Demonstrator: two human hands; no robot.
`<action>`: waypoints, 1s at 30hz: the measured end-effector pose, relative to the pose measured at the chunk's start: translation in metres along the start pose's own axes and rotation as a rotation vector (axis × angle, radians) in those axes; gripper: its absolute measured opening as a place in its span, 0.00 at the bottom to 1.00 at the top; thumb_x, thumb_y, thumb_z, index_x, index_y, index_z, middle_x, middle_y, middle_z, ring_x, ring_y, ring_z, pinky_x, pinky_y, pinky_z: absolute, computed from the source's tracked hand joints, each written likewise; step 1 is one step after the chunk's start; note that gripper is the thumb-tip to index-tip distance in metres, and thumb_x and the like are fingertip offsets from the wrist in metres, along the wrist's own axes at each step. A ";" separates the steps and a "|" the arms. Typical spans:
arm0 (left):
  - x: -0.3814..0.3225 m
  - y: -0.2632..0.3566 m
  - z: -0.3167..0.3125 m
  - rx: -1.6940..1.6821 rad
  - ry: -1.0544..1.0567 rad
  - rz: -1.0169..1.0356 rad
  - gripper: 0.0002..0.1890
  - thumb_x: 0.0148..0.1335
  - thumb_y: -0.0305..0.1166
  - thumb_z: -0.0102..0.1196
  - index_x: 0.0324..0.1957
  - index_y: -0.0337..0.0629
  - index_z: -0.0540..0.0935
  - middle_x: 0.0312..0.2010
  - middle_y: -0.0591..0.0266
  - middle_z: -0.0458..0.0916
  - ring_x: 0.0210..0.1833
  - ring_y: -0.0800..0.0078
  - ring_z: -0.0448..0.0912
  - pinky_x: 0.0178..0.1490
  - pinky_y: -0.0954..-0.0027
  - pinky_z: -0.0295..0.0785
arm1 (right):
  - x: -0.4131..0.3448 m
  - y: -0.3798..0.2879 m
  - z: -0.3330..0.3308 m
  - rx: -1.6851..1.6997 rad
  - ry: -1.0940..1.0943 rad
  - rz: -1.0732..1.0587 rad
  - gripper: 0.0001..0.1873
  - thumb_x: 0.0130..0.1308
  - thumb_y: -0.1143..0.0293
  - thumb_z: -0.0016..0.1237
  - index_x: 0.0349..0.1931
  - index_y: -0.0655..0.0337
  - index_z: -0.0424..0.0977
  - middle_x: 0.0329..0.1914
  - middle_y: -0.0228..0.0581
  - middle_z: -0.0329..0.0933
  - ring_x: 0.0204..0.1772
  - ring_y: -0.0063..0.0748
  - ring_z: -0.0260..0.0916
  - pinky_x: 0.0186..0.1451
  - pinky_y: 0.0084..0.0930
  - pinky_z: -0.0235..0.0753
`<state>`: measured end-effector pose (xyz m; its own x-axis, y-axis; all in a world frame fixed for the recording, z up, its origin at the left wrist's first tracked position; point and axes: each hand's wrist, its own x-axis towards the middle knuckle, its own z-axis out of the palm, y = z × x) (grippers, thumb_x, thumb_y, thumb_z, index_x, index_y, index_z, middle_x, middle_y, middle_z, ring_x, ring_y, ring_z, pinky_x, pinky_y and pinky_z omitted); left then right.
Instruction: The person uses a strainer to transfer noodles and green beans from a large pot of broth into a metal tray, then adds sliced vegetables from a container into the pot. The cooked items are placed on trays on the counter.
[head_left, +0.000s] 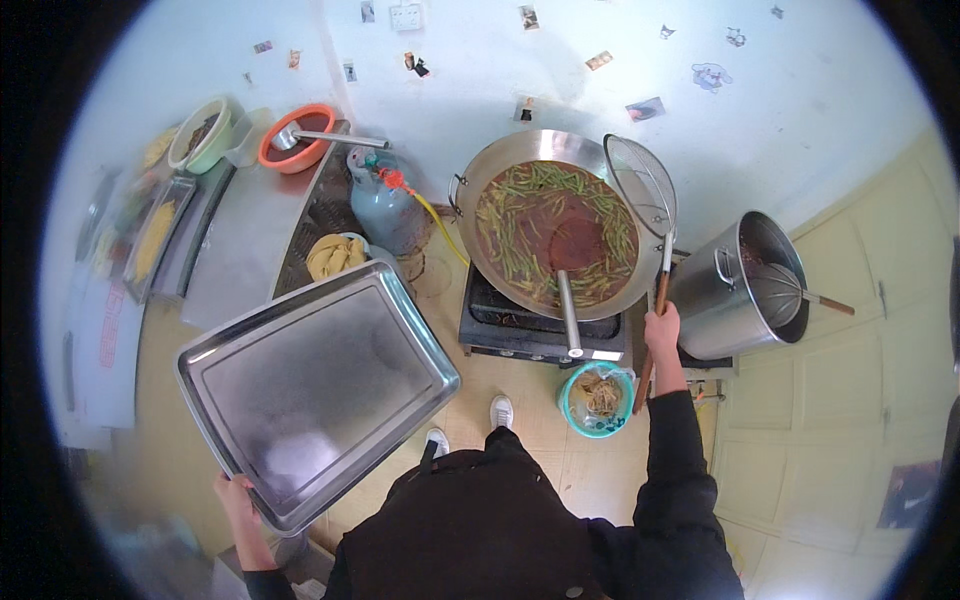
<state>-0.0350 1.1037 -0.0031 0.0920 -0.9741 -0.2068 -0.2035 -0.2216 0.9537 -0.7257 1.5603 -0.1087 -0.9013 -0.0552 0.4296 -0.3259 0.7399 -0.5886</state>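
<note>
My left hand (240, 501) grips the near left corner of a rectangular metal tray (322, 390), which holds nothing. My right hand (662, 330) is closed around the wooden handle of a wire mesh skimmer (642, 178); its basket is tilted up at the right rim of a large wok (469, 240). Green beans (517, 259) lie in reddish-brown liquid in the wok. A ladle (568, 311) stands in that liquid, its metal handle out over the near rim. Beneath the wok is a black gas stove (540, 341).
A tall steel pot (701, 300) with another strainer (780, 296) stands right. A turquoise bucket (596, 431) is on the floor by the stove. Left are a gas cylinder (386, 210) with a yellow hose, and a metal counter (247, 225) bearing an orange basin (300, 161) and a ladle.
</note>
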 end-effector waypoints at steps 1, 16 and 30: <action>-0.007 -0.008 -0.005 0.010 0.014 0.004 0.11 0.37 0.17 0.43 0.28 0.34 0.73 0.20 0.67 0.69 0.21 0.77 0.67 0.23 0.75 0.59 | 0.016 0.001 0.013 0.034 -0.054 0.063 0.13 0.53 0.75 0.47 0.40 0.69 0.71 0.27 0.44 0.74 0.28 0.36 0.74 0.33 0.32 0.74; -0.088 0.017 0.045 -0.005 0.052 -0.226 0.17 0.37 0.16 0.45 0.36 0.32 0.74 0.27 0.61 0.74 0.28 0.70 0.74 0.32 0.70 0.71 | 0.091 0.009 0.070 0.424 -0.607 0.463 0.10 0.62 0.79 0.38 0.44 0.62 0.58 0.20 0.37 0.64 0.16 0.29 0.64 0.12 0.26 0.65; -0.064 -0.019 0.049 -0.027 0.012 -0.239 0.10 0.36 0.18 0.44 0.27 0.37 0.71 0.22 0.63 0.71 0.24 0.70 0.71 0.28 0.70 0.68 | 0.054 -0.021 0.069 -0.489 -0.344 0.019 0.17 0.60 0.66 0.48 0.44 0.68 0.64 0.43 0.58 0.71 0.50 0.58 0.70 0.53 0.46 0.71</action>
<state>-0.0850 1.1684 -0.0186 0.1463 -0.8934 -0.4248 -0.1481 -0.4444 0.8835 -0.7873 1.4957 -0.1202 -0.9731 -0.1923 0.1271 -0.2128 0.9613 -0.1749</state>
